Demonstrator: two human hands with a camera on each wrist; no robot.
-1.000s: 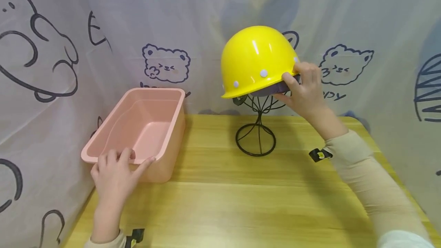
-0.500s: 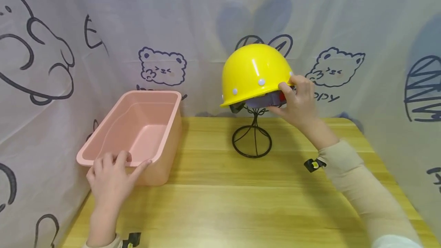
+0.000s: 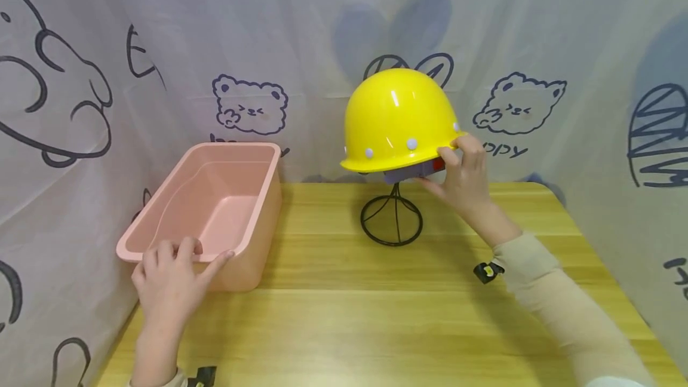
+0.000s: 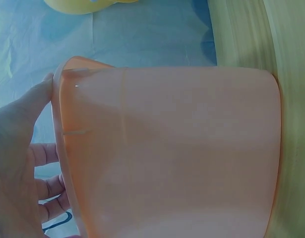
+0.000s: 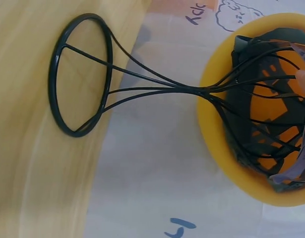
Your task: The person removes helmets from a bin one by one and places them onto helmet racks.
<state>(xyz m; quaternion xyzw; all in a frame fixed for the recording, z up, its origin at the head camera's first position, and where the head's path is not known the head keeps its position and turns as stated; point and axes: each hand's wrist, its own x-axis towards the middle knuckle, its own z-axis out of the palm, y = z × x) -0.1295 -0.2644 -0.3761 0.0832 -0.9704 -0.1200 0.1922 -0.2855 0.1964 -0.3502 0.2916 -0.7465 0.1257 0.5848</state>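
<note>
In the head view, a yellow hard hat [image 3: 398, 118] sits over the top of a black wire stand [image 3: 397, 211], its brim slightly raised at the right. The right hand [image 3: 469, 181] grips that brim, thumb underneath and fingers on top. From the right wrist view, the stand's wires [image 5: 192, 90] fan out inside the hat's dark suspension straps [image 5: 244, 111]. The left hand [image 3: 169, 285] holds the near rim of a pink plastic bin [image 3: 249, 264], fingers hooked over the edge. Against the outer side of the rim lies the thumb [image 4: 40, 91] in the left wrist view.
Bin and stand rest on a light wooden table [image 3: 344, 327]. A pale curtain [image 3: 312, 28] with cartoon bear drawings encloses the back and both sides. Each wrist wears a small black strap device [image 3: 488, 270].
The right hand has lowered the hard hat further onto the wire stand and its tilt has lessened. The left hand keeps its hold on the bin rim. The head view has shifted slightly.
</note>
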